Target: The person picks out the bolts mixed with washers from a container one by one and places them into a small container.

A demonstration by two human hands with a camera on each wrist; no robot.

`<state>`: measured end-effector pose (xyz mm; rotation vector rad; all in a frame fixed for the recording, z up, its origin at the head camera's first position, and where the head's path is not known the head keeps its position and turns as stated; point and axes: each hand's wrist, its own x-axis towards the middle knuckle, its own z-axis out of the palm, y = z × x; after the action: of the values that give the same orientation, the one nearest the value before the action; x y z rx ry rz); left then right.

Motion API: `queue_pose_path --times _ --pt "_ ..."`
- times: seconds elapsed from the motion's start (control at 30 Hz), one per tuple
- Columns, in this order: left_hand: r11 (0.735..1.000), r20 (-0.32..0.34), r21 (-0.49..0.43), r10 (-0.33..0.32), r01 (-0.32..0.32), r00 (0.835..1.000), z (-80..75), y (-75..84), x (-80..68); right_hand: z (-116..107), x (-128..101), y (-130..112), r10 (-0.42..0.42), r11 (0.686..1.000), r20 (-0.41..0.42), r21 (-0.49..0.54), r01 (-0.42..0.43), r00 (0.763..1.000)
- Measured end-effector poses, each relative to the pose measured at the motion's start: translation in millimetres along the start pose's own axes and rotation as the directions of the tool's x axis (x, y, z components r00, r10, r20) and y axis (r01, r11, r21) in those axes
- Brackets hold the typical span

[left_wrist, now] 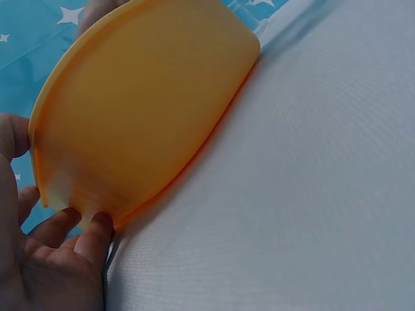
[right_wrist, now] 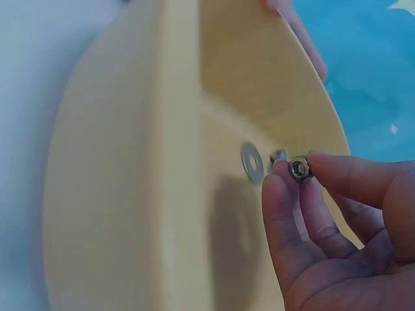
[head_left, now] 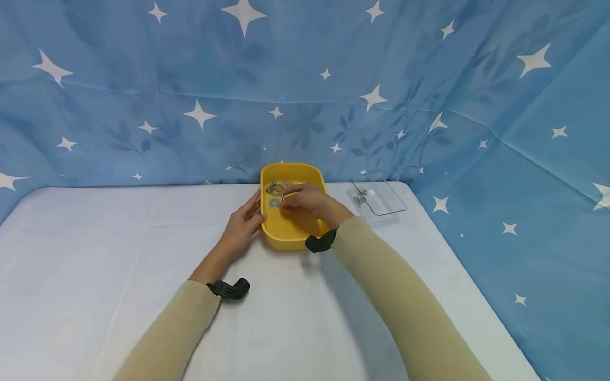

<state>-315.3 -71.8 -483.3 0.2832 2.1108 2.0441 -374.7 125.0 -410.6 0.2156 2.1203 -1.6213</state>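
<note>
A yellow plastic bin (head_left: 286, 243) stands on the white table near its back edge. My left hand (head_left: 241, 227) grips the bin's left side, the thumb at the rim and the fingers against the outer wall (left_wrist: 149, 97). Over the inside of the bin, my right hand (head_left: 310, 200) pinches a hex socket bolt (right_wrist: 299, 168) between thumb and fingertips, its socket head facing the right wrist camera. A flat washer (head_left: 274, 203) lies on the bin floor beside that hand. More washers and bolts (head_left: 271, 187) lie farther back, partly hidden by the right hand.
Right of the bin is a clear plastic box (head_left: 381, 203) with a few small metal pieces (head_left: 360, 197) at its left side. A blue curtain (head_left: 305, 127) with white stars hangs behind the table and along its right side.
</note>
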Motion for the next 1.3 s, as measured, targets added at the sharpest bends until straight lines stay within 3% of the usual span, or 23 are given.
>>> queue_pose_path --times 0.17,0.53,0.73,1.13,1.3 --pt "1.0 0.004 -0.001 0.006 -0.006 1.0 -3.5 -1.3 0.6 -16 -7 -6 0.025 0.999 -0.034 0.021 -0.024 0.999" --pt "1.0 0.008 -0.016 0.025 -0.024 1.0 -6.0 -2.1 -1.9 -43 -23 -22 -0.026 0.999 -0.022 -0.026 0.026 0.999" --pt "1.0 -0.017 0.003 -0.005 0.005 1.0 -7.5 -2.0 -4.1 -59 -25 -21 -0.028 0.999 -0.01 -0.036 0.028 1.0" --pt "1.0 0.004 0.01 0.014 -0.014 1.0 -4.6 0.3 -2.3 -131 -41 -17 -0.039 0.99 -0.059 -0.136 0.031 0.997" --pt "1.0 0.004 0.003 -0.001 0.001 1.0 -1.7 0.1 -1.2 -160 -42 -7 -0.009 0.992 -0.097 -0.129 -0.004 0.995"
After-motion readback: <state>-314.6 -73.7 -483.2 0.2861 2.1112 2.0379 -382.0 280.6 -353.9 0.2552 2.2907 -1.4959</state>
